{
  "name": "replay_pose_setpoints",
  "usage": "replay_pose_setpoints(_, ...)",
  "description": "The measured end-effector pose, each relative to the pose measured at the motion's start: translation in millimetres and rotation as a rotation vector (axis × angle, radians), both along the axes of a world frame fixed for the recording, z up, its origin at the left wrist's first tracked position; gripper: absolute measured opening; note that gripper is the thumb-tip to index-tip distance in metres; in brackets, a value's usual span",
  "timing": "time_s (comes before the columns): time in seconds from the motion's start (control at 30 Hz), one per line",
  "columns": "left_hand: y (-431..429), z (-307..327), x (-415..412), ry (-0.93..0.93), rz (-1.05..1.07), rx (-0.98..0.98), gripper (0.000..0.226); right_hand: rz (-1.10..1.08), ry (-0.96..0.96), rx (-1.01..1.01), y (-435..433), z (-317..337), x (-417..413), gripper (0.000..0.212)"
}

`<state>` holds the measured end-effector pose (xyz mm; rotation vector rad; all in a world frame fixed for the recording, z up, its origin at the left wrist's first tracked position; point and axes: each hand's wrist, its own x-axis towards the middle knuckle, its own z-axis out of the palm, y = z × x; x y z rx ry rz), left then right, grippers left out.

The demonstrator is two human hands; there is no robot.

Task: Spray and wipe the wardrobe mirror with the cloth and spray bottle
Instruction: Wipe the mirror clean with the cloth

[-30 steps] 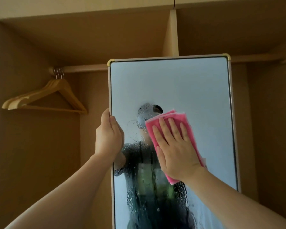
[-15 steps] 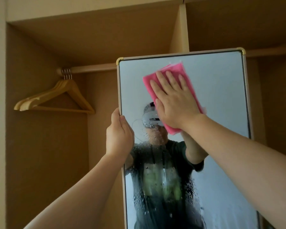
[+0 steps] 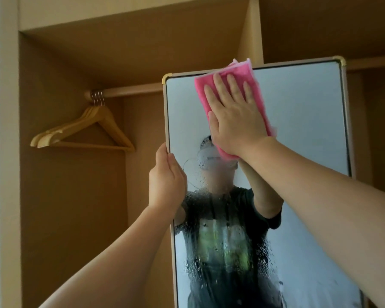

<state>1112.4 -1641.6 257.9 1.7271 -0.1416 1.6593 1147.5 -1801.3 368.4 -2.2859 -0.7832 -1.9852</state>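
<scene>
Pressing flat with straight, slightly spread fingers (image 3: 218, 85), my right hand (image 3: 236, 123) holds the pink cloth (image 3: 257, 96) against the mirror (image 3: 298, 121) at its top edge. My left hand (image 3: 166, 181) grips the mirror's left frame edge. Droplets (image 3: 193, 218) cover the lower glass, and wooden hangers (image 3: 87, 130) hang further left.

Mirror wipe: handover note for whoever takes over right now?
Left hand grips the mirror by its left edge.
Right hand presses the pink cloth flat on the glass at the top edge.
Spray bottle not in view.
Done: glass sprayed; upper part looks clear.
Left: droplets cover the middle and lower glass; wipe down through them.
</scene>
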Motion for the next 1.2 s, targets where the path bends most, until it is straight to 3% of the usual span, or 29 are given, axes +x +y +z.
replay_pose_setpoints(0.77,-0.4,3.3,-5.3,0.083,-0.036,-0.018,0.039,0.117,0.035,-0.059,21.7,-156.5,0.1,0.064)
replay_pose_setpoints(1.2,12.6,3.2,-27.6,0.247,-0.097,0.158,0.032,0.097,-0.008,-0.275,2.3,-137.9,1.9,0.060)
